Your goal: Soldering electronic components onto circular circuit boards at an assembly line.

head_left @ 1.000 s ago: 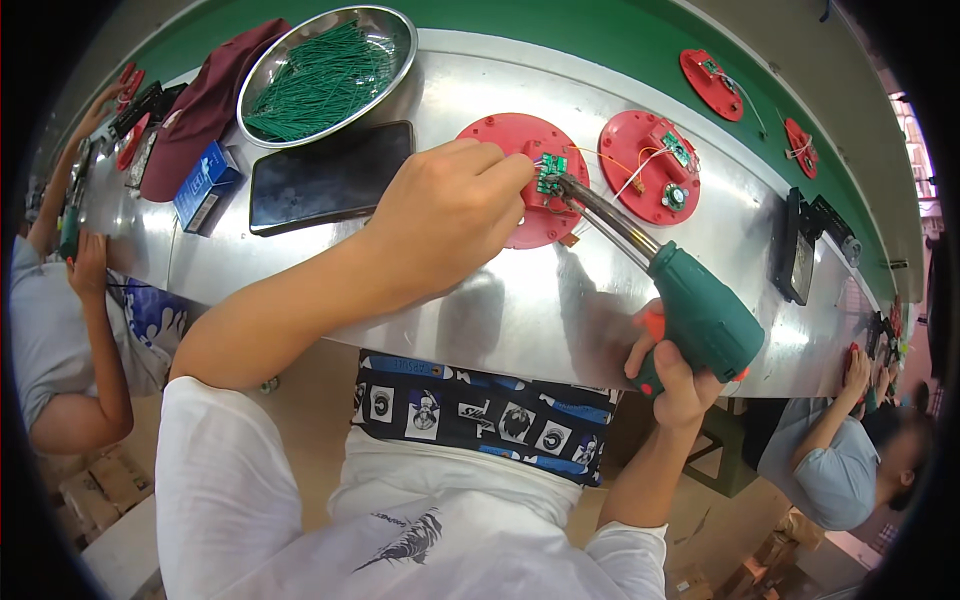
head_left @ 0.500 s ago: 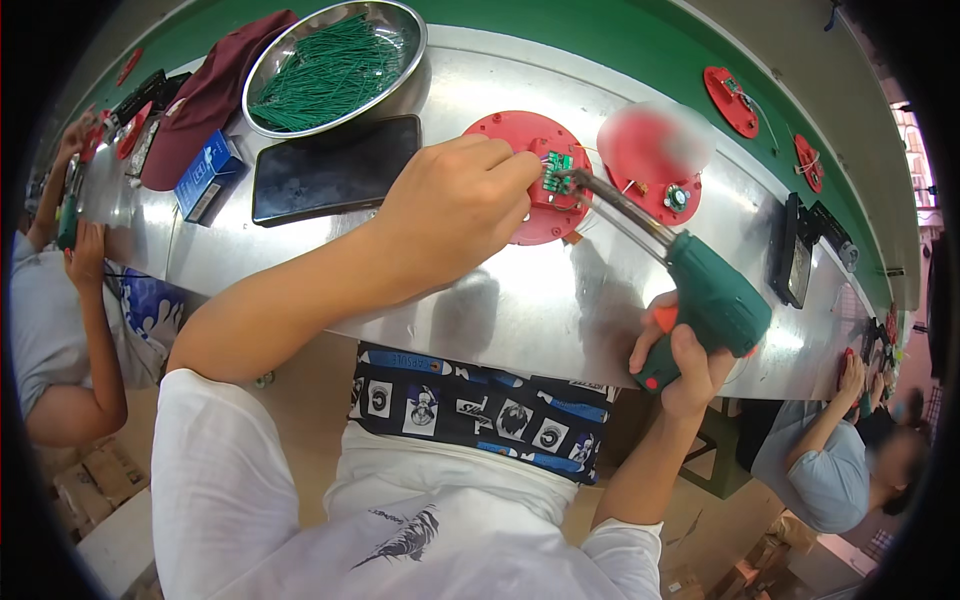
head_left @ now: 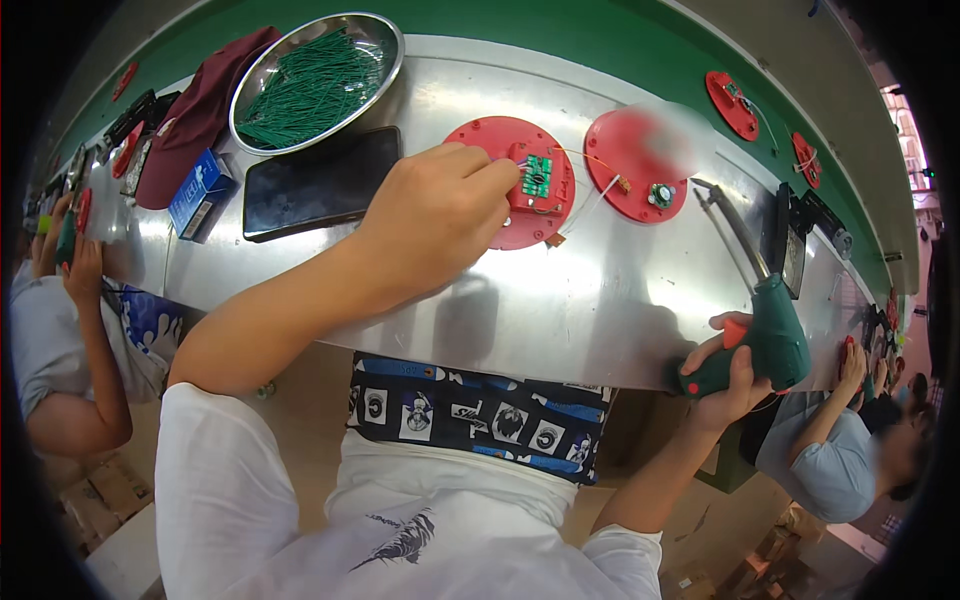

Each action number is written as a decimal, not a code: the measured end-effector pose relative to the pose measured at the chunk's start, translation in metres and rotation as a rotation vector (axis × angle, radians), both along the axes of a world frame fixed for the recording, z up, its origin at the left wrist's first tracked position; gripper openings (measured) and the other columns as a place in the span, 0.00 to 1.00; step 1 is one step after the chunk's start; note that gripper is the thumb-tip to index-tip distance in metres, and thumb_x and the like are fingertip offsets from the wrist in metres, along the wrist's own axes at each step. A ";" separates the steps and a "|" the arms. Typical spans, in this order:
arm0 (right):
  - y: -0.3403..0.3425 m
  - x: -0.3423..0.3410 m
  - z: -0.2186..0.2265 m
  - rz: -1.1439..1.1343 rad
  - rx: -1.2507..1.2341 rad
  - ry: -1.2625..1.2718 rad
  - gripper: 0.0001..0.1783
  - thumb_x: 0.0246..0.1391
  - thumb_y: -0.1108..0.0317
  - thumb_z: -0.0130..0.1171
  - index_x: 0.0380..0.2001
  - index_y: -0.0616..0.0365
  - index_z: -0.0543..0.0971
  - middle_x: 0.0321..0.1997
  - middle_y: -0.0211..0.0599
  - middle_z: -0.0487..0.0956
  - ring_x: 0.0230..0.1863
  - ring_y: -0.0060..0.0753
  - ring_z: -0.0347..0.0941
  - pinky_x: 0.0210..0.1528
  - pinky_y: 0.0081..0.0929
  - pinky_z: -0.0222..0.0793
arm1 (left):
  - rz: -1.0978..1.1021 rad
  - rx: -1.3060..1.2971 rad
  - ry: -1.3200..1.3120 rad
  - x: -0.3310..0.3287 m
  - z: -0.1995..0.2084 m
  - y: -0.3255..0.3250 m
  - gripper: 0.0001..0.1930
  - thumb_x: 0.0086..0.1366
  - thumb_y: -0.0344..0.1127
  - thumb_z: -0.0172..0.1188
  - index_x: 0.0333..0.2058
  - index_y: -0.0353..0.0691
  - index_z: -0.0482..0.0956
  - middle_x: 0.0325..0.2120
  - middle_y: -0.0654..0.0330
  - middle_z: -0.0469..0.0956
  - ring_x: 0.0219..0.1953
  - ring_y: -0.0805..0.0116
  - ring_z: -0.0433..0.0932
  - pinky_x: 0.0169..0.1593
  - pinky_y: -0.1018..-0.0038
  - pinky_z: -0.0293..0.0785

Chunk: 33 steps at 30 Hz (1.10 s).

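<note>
My left hand [head_left: 440,205] rests on a round red plastic disc [head_left: 492,134], its fingers pinched beside a small green circuit board [head_left: 537,177]. What they pinch is hidden; thin wires show by the fingertips. The board sits on a raised red housing at the disc's middle. My right hand [head_left: 738,398] is wrapped round a green soldering gun [head_left: 778,335] with an orange trigger. The gun's tip points up and away, apart from the board and to the right of a second red disc [head_left: 606,150]. That disc carries a small round component [head_left: 661,195] and loose wires.
A steel bowl [head_left: 399,62] of green wires [head_left: 318,92] stands far left on the metal table [head_left: 580,320]. Near it lie a black phone [head_left: 312,188], a blue box [head_left: 200,193] and a maroon cap [head_left: 208,115]. A black device [head_left: 787,235] lies right. People work at both sides.
My right hand has drawn the soldering gun away from the circuit board, to the right, its tip now swung upward. My left hand stays at the board; the whole view has shifted slightly.
</note>
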State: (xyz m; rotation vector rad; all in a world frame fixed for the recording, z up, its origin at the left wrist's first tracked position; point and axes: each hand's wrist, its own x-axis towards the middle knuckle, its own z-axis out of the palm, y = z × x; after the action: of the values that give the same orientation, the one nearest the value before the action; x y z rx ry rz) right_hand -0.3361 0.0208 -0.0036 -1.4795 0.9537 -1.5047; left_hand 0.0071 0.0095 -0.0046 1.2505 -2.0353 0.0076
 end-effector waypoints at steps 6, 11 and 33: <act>-0.006 -0.030 0.000 -0.111 -0.050 -0.008 0.20 0.63 0.65 0.50 0.47 0.76 0.69 0.39 0.55 0.74 0.14 0.29 0.70 0.12 0.23 0.65 | 0.060 -0.020 -0.065 -0.001 0.007 -0.001 0.06 0.52 0.23 0.63 0.31 0.36 0.80 0.22 0.55 0.74 0.24 0.57 0.75 0.29 0.64 0.71; -0.007 -0.039 -0.005 -0.253 0.010 -0.177 0.19 0.65 0.63 0.49 0.46 0.72 0.70 0.39 0.50 0.74 0.14 0.26 0.69 0.12 0.22 0.64 | 0.078 -0.038 -0.110 -0.006 0.012 -0.002 0.06 0.49 0.25 0.64 0.27 0.39 0.79 0.21 0.57 0.74 0.23 0.58 0.75 0.27 0.64 0.72; 0.024 0.010 -0.006 0.170 0.172 -0.056 0.28 0.56 0.72 0.56 0.59 0.71 0.68 0.45 0.53 0.78 0.23 0.31 0.73 0.20 0.22 0.69 | 0.054 -0.180 -0.023 -0.006 -0.001 -0.009 0.06 0.47 0.21 0.64 0.27 0.34 0.80 0.19 0.58 0.76 0.18 0.63 0.74 0.23 0.71 0.69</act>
State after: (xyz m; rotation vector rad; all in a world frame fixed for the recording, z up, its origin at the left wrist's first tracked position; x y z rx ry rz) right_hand -0.3263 0.0445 -0.0092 -1.3524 0.8781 -1.3023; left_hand 0.0008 0.0009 -0.0053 1.1959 -1.9718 0.2269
